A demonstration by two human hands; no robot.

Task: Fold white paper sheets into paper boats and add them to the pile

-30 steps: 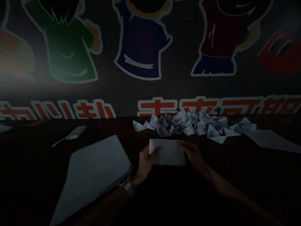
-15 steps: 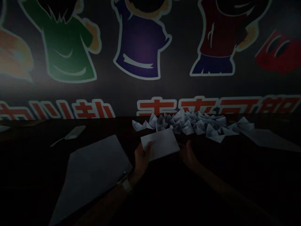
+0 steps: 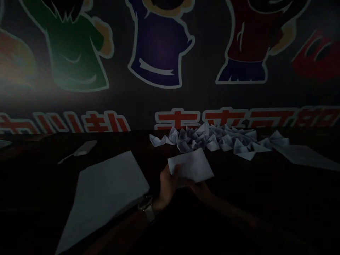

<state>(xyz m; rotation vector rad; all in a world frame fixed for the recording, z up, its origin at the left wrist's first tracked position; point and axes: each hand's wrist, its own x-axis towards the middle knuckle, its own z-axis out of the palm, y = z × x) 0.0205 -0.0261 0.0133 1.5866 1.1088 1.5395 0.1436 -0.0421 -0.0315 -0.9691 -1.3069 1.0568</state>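
Note:
A folded white paper sheet (image 3: 191, 166) is raised off the dark table and tilted, held between my hands. My left hand (image 3: 168, 187) grips its left side, with a watch (image 3: 146, 209) on the wrist. My right hand (image 3: 198, 190) sits at the paper's lower edge, its fingers partly under the sheet. Beyond the paper lies a heap of several folded paper boats (image 3: 204, 140). The hands are dimly lit.
A large stack of white paper (image 3: 106, 194) lies to the left of my left hand. Loose white paper (image 3: 305, 157) lies at the right. A pale flat tool (image 3: 83, 148) lies at the far left. A cartoon mural wall stands behind the table.
The paper has risen from lying flat on the table and turned at a tilt. My right hand has moved left, closer to my left hand and under the paper's edge.

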